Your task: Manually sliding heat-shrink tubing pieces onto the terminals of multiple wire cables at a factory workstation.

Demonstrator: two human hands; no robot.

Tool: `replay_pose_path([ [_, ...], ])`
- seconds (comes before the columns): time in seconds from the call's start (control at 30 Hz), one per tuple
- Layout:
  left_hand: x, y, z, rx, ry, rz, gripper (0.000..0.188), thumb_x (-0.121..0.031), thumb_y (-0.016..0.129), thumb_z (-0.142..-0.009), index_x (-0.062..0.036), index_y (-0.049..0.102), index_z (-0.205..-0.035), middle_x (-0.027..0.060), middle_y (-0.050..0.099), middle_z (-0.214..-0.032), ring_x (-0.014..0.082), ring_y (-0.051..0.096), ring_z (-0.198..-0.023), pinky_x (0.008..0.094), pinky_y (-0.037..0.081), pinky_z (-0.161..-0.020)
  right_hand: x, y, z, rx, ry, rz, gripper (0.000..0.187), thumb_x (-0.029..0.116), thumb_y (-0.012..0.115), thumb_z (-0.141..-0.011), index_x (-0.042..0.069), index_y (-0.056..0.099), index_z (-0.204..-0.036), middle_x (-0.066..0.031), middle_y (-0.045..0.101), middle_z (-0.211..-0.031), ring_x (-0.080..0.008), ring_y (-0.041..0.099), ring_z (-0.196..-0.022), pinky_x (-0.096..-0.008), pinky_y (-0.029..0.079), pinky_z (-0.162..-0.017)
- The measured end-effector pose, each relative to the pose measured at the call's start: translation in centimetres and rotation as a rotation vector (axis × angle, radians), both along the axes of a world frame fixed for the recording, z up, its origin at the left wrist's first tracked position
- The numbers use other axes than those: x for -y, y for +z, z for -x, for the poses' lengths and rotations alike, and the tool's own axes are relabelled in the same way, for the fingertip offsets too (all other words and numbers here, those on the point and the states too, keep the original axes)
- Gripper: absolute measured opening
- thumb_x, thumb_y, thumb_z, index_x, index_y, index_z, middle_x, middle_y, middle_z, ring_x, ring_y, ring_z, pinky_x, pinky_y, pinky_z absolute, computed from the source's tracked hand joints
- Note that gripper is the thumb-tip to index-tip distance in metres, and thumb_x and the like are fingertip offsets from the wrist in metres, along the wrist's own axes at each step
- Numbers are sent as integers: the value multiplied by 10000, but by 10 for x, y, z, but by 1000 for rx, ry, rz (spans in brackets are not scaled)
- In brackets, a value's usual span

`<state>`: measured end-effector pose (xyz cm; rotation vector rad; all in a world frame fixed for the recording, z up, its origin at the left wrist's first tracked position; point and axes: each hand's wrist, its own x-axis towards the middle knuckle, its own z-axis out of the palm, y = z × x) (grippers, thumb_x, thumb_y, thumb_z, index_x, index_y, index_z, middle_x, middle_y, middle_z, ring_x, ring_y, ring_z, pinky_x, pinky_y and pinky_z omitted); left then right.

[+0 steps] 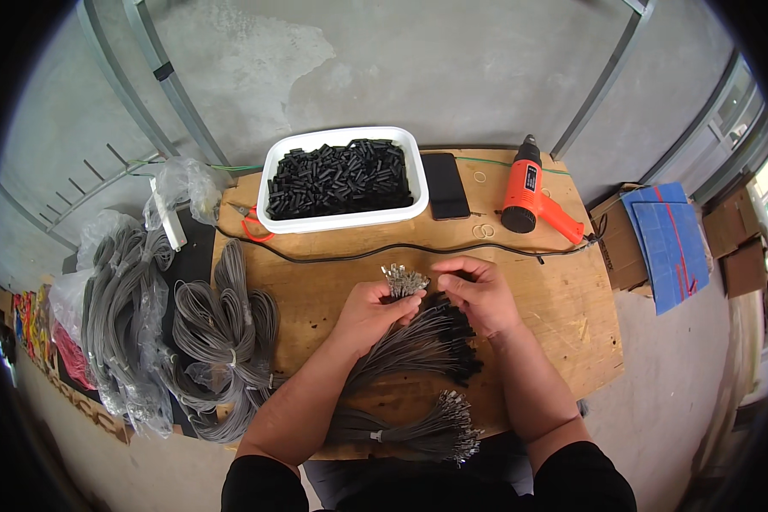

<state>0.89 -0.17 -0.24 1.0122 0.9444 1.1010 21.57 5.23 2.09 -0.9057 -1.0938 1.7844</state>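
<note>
My left hand (pixel 370 309) is closed round a bunch of grey wires, whose shiny metal terminals (pixel 404 279) stick up above the thumb and fingers. Just right of them, my right hand (pixel 481 299) has its thumb and fingers drawn together in a pinch; anything between them is too small to make out. Below both hands fans a sheaf of grey wires (pixel 397 352), with black sleeves (pixel 464 354) on its right-hand ends. Nearer to me lies another tied wire bundle (pixel 401 426) with bare metal ends.
A white tub (pixel 341 225) full of short black tubes (pixel 337 181) stands at the back. Beside it are a dark phone (pixel 448 186), an orange heat gun (pixel 525 192) and red-handled pliers (pixel 254 225). A black cord (pixel 358 253) crosses the table. Coiled grey wires (pixel 222 333) fill the left.
</note>
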Motion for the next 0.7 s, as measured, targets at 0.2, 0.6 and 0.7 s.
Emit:
replay_pose_path([
  [0.2, 1, -1, 2, 76, -52, 94, 207, -108, 680, -938, 38, 689, -1084, 52, 676, -833, 112, 604, -707, 254, 507, -667, 8, 0, 10, 6, 80, -138, 161, -20, 667, -902, -14, 679, -1063, -14, 638, -814, -33, 453, -606, -184, 349, -535],
  [0.6, -1, 6, -2, -24, 87, 87, 125, -44, 713, -886, 14, 693, -995, 41, 672, -814, 93, 599, -640, 234, 502, -588, 5, -2, 6, 41, 105, -16, 74, -18, 693, -881, -14, 635, -927, -31, 613, -765, -41, 460, -585, -197, 342, -503],
  [0.7, -1, 5, -2, -42, 87, 80, 109, -50, 717, -885, 12, 689, -970, 27, 658, -796, 87, 590, -636, 232, 493, -581, 3, -2, 4, 33, 128, 13, 72, 30, 663, -913, -14, 627, -959, -48, 619, -791, -55, 459, -572, -200, 342, -489],
])
